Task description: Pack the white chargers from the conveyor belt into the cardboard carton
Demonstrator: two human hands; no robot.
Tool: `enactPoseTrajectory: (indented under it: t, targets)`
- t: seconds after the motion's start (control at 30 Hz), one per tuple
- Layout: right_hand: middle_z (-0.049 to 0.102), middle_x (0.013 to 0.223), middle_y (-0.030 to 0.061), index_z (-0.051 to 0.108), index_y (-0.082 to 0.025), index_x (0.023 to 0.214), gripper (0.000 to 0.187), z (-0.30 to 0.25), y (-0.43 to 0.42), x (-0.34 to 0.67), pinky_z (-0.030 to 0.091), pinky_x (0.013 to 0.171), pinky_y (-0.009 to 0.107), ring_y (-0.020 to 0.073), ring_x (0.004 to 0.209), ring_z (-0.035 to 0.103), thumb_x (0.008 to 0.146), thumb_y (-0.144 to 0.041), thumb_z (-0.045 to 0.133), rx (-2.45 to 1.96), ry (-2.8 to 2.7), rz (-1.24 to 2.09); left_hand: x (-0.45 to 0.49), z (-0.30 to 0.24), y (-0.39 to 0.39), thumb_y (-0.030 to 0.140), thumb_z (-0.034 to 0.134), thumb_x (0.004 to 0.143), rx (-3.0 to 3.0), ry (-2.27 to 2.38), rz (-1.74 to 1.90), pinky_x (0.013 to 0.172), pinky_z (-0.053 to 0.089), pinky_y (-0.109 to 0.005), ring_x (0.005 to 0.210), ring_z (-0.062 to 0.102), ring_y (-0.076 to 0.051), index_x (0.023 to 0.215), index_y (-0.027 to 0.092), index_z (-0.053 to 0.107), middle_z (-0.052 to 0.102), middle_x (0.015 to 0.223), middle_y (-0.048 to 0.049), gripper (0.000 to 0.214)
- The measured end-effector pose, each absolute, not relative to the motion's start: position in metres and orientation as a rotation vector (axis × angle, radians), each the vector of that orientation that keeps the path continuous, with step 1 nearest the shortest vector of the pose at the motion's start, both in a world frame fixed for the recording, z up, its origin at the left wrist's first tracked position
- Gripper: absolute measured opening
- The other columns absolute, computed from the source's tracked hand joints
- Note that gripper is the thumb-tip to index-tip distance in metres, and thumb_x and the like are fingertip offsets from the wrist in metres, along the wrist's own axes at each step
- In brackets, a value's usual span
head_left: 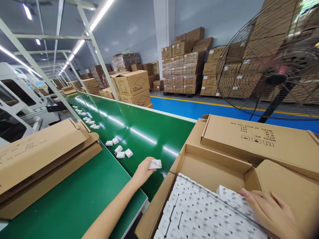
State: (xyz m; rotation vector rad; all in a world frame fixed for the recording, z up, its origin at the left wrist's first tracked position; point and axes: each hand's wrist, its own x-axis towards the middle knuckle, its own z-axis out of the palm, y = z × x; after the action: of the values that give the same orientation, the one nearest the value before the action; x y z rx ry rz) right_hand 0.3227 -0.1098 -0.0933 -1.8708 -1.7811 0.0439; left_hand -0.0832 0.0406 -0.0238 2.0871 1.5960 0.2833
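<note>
My left hand [144, 171] reaches over the green conveyor belt [139, 132] and grips a small white plastic part [155, 164]. My right hand [271, 209] rests flat, fingers apart, on the rows of white parts [196, 212] packed inside an open cardboard box [211, 166] at the lower right. Several more white parts [121, 152] lie loose on the belt just beyond my left hand, and others trail away along the belt to the far left.
A flat stack of folded cartons [42, 156] lies on the green table at left. A large black floor fan [274, 63] stands at right. Stacked cardboard boxes [184, 66] line the back wall, and white machines [15, 96] stand at far left.
</note>
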Motion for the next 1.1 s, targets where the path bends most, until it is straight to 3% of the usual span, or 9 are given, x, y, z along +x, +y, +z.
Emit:
enactPoseTrajectory:
  t: [0.13, 0.23, 0.53, 0.87, 0.97, 1.1]
  targets:
    - [0.077, 0.091, 0.0096, 0.076, -0.029, 0.085, 0.053, -0.086, -0.111, 0.319, 0.037, 0.098, 0.067, 0.0369, 0.097, 0.067, 0.093, -0.049, 0.027, -1.917, -1.830, 0.129, -0.053, -0.024, -0.010, 0.020, 0.062, 0.083, 1.878, 1.020, 0.936, 0.096, 0.047, -0.036, 0.117, 0.057, -0.023, 0.117, 0.025, 0.055, 0.059, 0.126, -0.0076, 0.035]
    - [0.077, 0.095, 0.0098, 0.074, -0.028, 0.083, 0.052, -0.081, -0.112, 0.315, 0.033, 0.102, 0.066, 0.0363, 0.101, 0.066, 0.092, -0.052, 0.028, -1.962, -1.813, 0.148, -0.036, -0.020, -0.048, 0.023, 0.066, 0.083, 1.764, 0.674, 1.090, 0.097, 0.047, -0.039, 0.114, 0.059, -0.023, 0.114, 0.029, 0.055, 0.061, 0.122, -0.0067, 0.033]
    - [0.077, 0.090, 0.0108, 0.073, -0.030, 0.077, 0.048, -0.081, -0.113, 0.320, 0.030, 0.102, 0.066, 0.0394, 0.096, 0.068, 0.088, -0.056, 0.034, -1.963, -1.759, 0.172, -0.025, 0.003, -0.080, 0.015, 0.066, 0.084, 1.824, 0.531, 1.035, 0.090, 0.052, -0.037, 0.106, 0.062, -0.022, 0.117, 0.031, 0.049, 0.059, 0.122, -0.0085, 0.041]
    - [0.077, 0.094, 0.0072, 0.071, -0.031, 0.081, 0.045, -0.084, -0.117, 0.316, 0.031, 0.105, 0.065, 0.0354, 0.099, 0.066, 0.089, -0.053, 0.033, -2.009, -1.787, 0.136, -0.016, -0.004, -0.072, 0.013, 0.061, 0.087, 2.011, 0.356, 1.129, 0.093, 0.053, -0.035, 0.115, 0.058, -0.022, 0.133, 0.028, 0.037, 0.053, 0.124, -0.0110, 0.054]
    - [0.077, 0.094, 0.0066, 0.071, -0.030, 0.080, 0.045, -0.080, -0.116, 0.313, 0.030, 0.105, 0.065, 0.0344, 0.099, 0.066, 0.090, -0.053, 0.033, -2.031, -1.790, 0.138, -0.016, 0.005, -0.063, 0.011, 0.056, 0.087, 2.176, 0.332, 0.993, 0.096, 0.053, -0.036, 0.119, 0.056, -0.024, 0.136, 0.026, 0.031, 0.054, 0.124, -0.0126, 0.058]
    - [0.077, 0.095, 0.0074, 0.071, -0.029, 0.079, 0.047, -0.077, -0.115, 0.310, 0.030, 0.106, 0.065, 0.0340, 0.102, 0.066, 0.091, -0.052, 0.031, -2.045, -1.808, 0.124, 0.007, 0.030, -0.030, 0.011, 0.051, 0.086, 2.480, 0.645, 0.485, 0.089, 0.055, -0.042, 0.111, 0.060, -0.027, 0.139, 0.021, 0.025, 0.056, 0.123, -0.0128, 0.060]
